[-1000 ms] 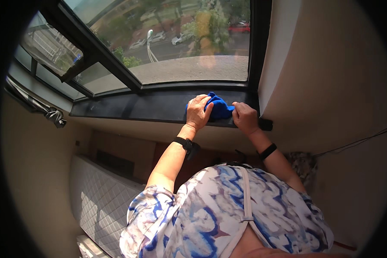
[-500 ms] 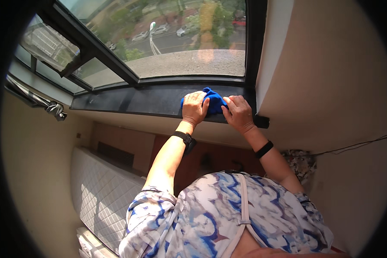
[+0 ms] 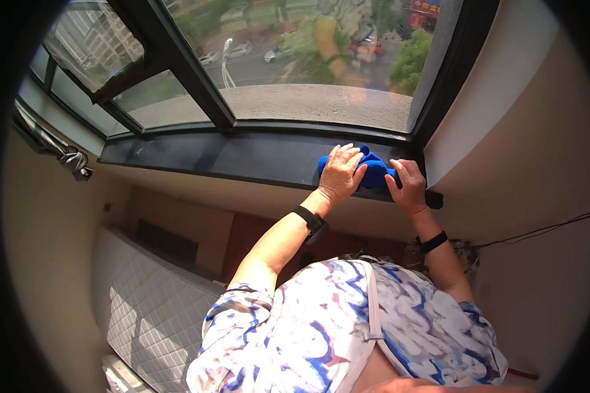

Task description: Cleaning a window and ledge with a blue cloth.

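Your left hand (image 3: 341, 174) lies palm-down over the blue cloth (image 3: 375, 171), fingers stretched out, thumb off to the side, apparently so the palm can pin it against the dark windowsill (image 3: 262, 158) underneath. And there's your right hand (image 3: 410, 185), right at the cloth's other end, fingers curled and thumb standing apart from them; whether they're pinching that edge, I can't tell. Between the two hands the cloth sits bunched, likely giving your left palm more to grip. Beyond your fingertips rises the window (image 3: 295, 78).
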The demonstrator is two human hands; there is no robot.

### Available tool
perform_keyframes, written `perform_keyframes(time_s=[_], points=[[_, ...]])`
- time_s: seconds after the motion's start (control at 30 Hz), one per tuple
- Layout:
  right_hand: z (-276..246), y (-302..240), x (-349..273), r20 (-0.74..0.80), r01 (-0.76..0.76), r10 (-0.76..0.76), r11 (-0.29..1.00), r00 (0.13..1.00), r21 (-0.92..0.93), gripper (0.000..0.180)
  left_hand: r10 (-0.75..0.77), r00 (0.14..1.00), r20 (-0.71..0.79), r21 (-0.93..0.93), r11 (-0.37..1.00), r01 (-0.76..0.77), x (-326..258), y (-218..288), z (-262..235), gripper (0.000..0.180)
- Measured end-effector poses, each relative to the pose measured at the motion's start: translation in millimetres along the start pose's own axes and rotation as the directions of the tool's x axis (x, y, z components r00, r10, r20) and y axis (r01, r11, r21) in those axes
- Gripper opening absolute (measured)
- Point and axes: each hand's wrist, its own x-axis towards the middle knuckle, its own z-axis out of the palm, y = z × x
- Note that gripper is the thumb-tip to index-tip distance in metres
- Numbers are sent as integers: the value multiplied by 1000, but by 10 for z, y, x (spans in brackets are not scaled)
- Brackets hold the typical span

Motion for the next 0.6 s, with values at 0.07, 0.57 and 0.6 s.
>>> perform_keyframes(time_s=[0.07,0.57,0.6], points=[[4,0,-8,58,-36,36,999,998,-5,39,3,1000,3,-38,999,-3,-1,-62,-165,36],[402,-424,177,223,-175,291,887,930,-428,48,109,985,136,-32,994,-106,-197,-635,-458,46],[368,-364,144,193,-216,340,853,920,-475,48,147,979,145,-26,989,-144,-218,-617,-473,47]])
